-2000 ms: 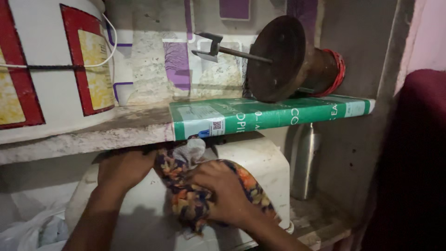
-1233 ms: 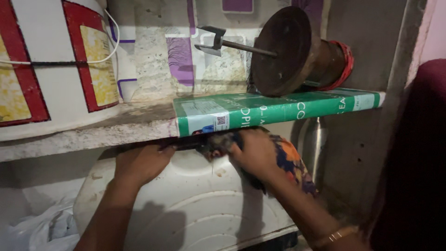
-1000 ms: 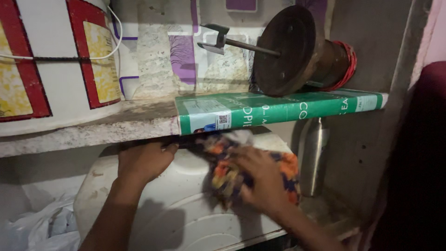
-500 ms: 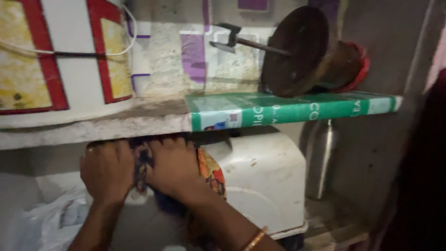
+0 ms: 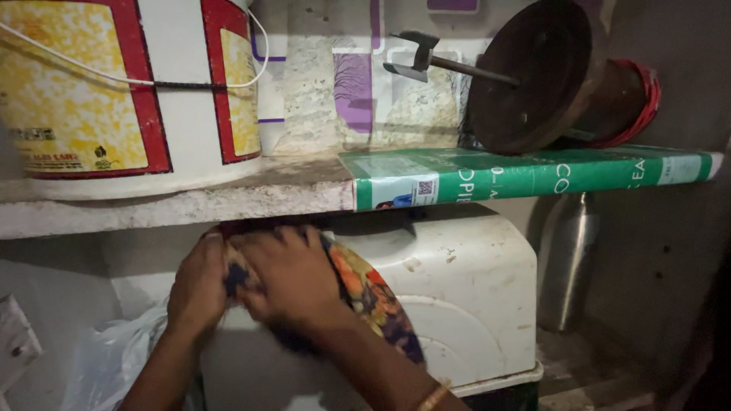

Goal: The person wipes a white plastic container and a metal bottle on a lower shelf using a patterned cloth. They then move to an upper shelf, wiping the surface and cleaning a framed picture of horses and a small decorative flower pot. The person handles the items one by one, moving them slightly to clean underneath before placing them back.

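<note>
Both my hands are under the stone shelf, pressed onto the top left of a white plastic container. My right hand grips a patterned orange and dark cloth that trails down to the right over the container. My left hand holds the same cloth's left end, fingers curled around it. The two hands touch each other. Part of the cloth is hidden between the hands.
On the shelf stand a white bucket with red and yellow panels, a green flat box and a rusty round metal tool with a rod. A steel bottle stands right of the container. A plastic bag lies lower left.
Both hands and the cloth have moved from the right part of the container's top to its left part. The camera view shifted left too.
</note>
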